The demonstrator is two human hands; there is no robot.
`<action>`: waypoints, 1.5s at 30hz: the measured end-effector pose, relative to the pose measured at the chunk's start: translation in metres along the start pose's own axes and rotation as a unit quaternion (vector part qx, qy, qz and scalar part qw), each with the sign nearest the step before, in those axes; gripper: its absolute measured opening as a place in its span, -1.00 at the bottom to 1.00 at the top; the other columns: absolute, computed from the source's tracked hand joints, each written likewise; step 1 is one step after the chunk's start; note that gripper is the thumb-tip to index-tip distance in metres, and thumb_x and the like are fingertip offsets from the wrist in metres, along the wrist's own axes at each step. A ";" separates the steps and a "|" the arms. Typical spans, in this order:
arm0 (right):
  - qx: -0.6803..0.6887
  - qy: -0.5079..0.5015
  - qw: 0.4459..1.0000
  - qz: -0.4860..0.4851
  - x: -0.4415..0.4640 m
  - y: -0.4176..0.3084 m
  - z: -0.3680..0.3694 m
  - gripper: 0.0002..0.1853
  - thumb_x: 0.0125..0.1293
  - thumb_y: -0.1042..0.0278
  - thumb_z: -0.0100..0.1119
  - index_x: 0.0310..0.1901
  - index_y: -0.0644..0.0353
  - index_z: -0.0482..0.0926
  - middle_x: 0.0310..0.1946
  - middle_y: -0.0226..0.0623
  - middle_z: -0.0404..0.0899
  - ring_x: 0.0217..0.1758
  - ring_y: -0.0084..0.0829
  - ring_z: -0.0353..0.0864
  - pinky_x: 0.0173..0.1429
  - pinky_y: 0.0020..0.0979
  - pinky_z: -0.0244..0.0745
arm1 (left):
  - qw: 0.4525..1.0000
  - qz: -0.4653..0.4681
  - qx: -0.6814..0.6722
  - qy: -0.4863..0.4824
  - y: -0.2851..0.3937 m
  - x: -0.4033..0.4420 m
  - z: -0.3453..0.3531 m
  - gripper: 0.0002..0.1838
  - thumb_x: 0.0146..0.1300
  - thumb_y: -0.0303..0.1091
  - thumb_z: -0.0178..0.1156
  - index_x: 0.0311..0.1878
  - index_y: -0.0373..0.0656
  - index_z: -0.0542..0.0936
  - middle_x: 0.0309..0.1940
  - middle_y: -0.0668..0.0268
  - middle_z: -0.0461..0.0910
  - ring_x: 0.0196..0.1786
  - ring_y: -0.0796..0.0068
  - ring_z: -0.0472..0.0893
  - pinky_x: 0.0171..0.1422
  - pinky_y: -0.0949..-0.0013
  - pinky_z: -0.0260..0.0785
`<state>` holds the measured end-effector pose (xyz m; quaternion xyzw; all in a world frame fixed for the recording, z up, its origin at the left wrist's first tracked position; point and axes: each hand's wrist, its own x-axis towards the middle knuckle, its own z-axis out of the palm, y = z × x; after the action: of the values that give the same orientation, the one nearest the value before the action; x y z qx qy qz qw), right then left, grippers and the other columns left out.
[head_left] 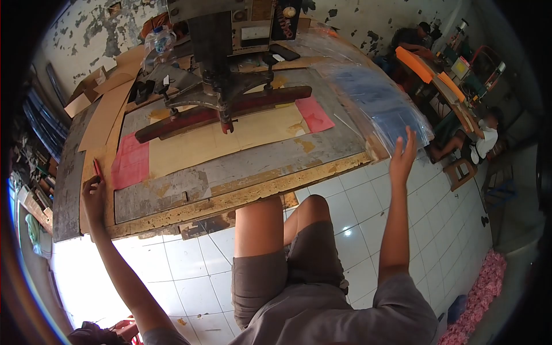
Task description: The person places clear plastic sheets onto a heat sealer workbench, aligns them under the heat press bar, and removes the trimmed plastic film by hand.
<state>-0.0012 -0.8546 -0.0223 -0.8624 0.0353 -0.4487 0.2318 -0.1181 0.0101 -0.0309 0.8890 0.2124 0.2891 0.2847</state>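
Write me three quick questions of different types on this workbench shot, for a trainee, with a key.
1. True or false: the left hand holds a slim red tool.
2. The right hand is nearest to: A) the cardboard; B) the clear plastic sheets; C) the plastic bottle.
3. Fill in: the long yellow sheet has a ____ panel at each end.
Key: 1 true; 2 B; 3 pinkish-red.
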 end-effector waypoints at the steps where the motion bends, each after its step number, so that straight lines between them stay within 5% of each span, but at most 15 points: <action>1: -0.012 -0.024 1.000 0.016 0.014 0.016 -0.001 -0.38 0.60 0.03 0.03 0.51 0.23 0.31 0.55 -0.02 0.27 0.67 0.01 0.11 0.67 0.01 -0.04 | 1.000 0.002 0.004 0.001 -0.004 0.002 -0.001 -0.62 0.33 -0.23 0.32 0.15 -0.22 0.68 0.02 0.28 0.64 -0.03 0.38 0.55 0.10 0.26 0.45; 5: -0.149 -0.199 0.969 0.008 0.018 0.080 0.028 -0.38 0.63 -0.01 -0.07 0.52 0.27 0.31 0.59 -0.02 0.20 0.69 0.00 0.06 0.67 -0.03 0.03 | 1.000 0.015 -0.004 0.001 -0.017 0.004 0.000 -0.61 0.34 -0.22 0.33 0.16 -0.21 0.68 0.01 0.28 0.64 -0.04 0.37 0.56 0.12 0.27 0.44; 11: -0.069 -0.159 0.985 0.007 0.015 0.075 0.024 -0.44 0.63 -0.02 -0.08 0.36 0.29 0.54 0.50 0.00 0.37 0.62 0.06 0.20 0.62 -0.09 0.16 | 0.998 0.050 -0.024 -0.001 -0.033 0.012 0.003 -0.61 0.35 -0.22 0.33 0.15 -0.23 0.67 0.00 0.25 0.67 -0.04 0.38 0.58 0.11 0.27 0.45; 16: -0.050 -0.138 0.989 0.023 0.026 0.070 0.012 -0.59 0.59 0.13 0.03 0.20 0.26 0.65 0.29 -0.05 0.59 0.37 -0.02 0.55 0.41 -0.13 0.45 | 0.999 0.047 -0.026 -0.008 -0.045 0.018 0.005 -0.60 0.38 -0.21 0.33 0.18 -0.24 0.67 0.02 0.21 0.70 -0.05 0.38 0.60 0.08 0.28 0.46; 21: -0.126 -0.159 0.979 -0.016 0.047 0.068 0.000 -0.70 0.55 0.25 0.08 0.04 0.27 0.70 0.07 -0.07 0.73 0.09 0.07 0.68 0.17 -0.08 0.59 | 0.999 0.028 -0.027 -0.010 -0.044 0.018 0.005 -0.59 0.39 -0.20 0.32 0.19 -0.24 0.67 0.03 0.19 0.70 -0.05 0.37 0.60 0.08 0.27 0.47; 24: -0.117 -0.205 0.972 -0.012 0.086 0.102 -0.014 -0.74 0.54 0.30 0.09 -0.05 0.31 0.68 -0.11 -0.06 0.77 -0.07 0.00 0.76 0.02 -0.12 0.63 | 0.999 0.034 -0.016 -0.008 -0.042 0.018 0.005 -0.59 0.39 -0.20 0.32 0.19 -0.25 0.66 0.03 0.19 0.70 -0.05 0.37 0.60 0.07 0.27 0.47; 26: 0.077 -0.170 0.975 0.117 0.117 0.116 -0.031 -0.78 0.51 0.37 0.08 -0.08 0.32 0.66 -0.23 -0.09 0.76 -0.23 -0.23 0.77 -0.13 -0.22 0.62 | 0.999 0.040 -0.005 -0.013 -0.033 0.014 0.001 -0.58 0.38 -0.21 0.32 0.20 -0.25 0.66 0.03 0.20 0.70 -0.05 0.36 0.60 0.07 0.27 0.47; 28: 0.106 -0.026 0.994 0.004 0.167 0.158 -0.041 -0.78 0.54 0.40 0.01 -0.07 0.25 0.67 -0.33 -0.21 0.73 -0.26 -0.45 0.74 -0.22 -0.31 0.58 | 0.999 0.045 -0.015 -0.005 -0.036 0.015 0.003 -0.58 0.36 -0.20 0.34 0.18 -0.24 0.68 0.00 0.22 0.71 -0.09 0.41 0.58 0.06 0.28 0.46; 29: 0.336 -0.065 0.935 0.093 0.191 0.154 -0.062 -0.80 0.61 0.32 0.02 0.06 0.16 0.60 -0.13 -0.21 0.77 -0.21 -0.36 0.78 -0.15 -0.37 0.63 | 0.999 0.046 -0.019 0.000 -0.038 0.015 0.004 -0.58 0.35 -0.19 0.35 0.16 -0.24 0.69 -0.02 0.24 0.71 -0.11 0.43 0.57 0.05 0.29 0.46; 33: 0.375 0.090 0.922 0.031 0.225 0.025 -0.151 -0.60 0.63 0.09 0.06 0.14 0.32 0.56 -0.03 -0.14 0.75 0.04 -0.33 0.77 0.26 -0.32 0.61 | 0.999 0.045 -0.002 0.007 -0.035 0.014 0.005 -0.57 0.34 -0.18 0.36 0.17 -0.22 0.67 0.01 0.23 0.70 -0.09 0.40 0.58 0.06 0.27 0.46; 36: 0.494 0.156 0.856 0.012 0.222 -0.031 -0.193 -0.63 0.64 0.23 0.02 0.10 0.49 0.46 -0.03 0.10 0.69 0.28 0.02 0.64 0.54 -0.04 0.43 | 0.996 0.068 0.047 0.027 -0.030 0.015 0.001 -0.58 0.37 -0.15 0.34 0.19 -0.17 0.66 0.07 0.21 0.66 -0.02 0.32 0.60 0.11 0.21 0.47; 39: 0.613 0.122 0.779 -0.036 0.207 -0.065 -0.224 -0.65 0.61 0.31 0.04 0.13 0.53 0.43 0.07 0.16 0.61 0.43 0.17 0.46 0.66 0.15 0.20 | 0.979 0.125 0.115 0.111 -0.015 0.009 -0.001 -0.58 0.39 -0.11 0.34 0.21 -0.12 0.65 0.08 0.22 0.63 0.00 0.30 0.59 0.13 0.19 0.47; 42: 0.780 -0.112 0.598 -0.146 0.210 -0.040 -0.253 -0.67 0.61 0.39 0.00 0.17 0.55 0.38 0.18 0.25 0.55 0.49 0.24 0.37 0.71 0.22 0.05 | 0.962 0.162 0.103 0.192 0.053 -0.017 -0.004 -0.60 0.38 -0.19 0.36 0.19 -0.13 0.62 0.04 0.24 0.63 0.01 0.27 0.60 0.17 0.19 0.45; 45: 0.816 -0.132 0.547 -0.132 0.205 -0.060 -0.280 -0.66 0.57 0.51 -0.04 0.22 0.59 0.29 0.29 0.31 0.42 0.55 0.23 0.25 0.72 0.22 0.05 | 0.955 0.198 -0.008 0.221 0.126 -0.079 0.020 -0.61 0.29 -0.33 0.41 0.14 -0.20 0.60 0.00 0.23 0.64 0.03 0.24 0.62 0.20 0.20 0.44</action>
<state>-0.1088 -0.9596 0.2961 -0.3462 -0.4912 -0.1907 0.7762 -0.1376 -0.1352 0.0040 0.8250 0.0871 0.5303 0.1749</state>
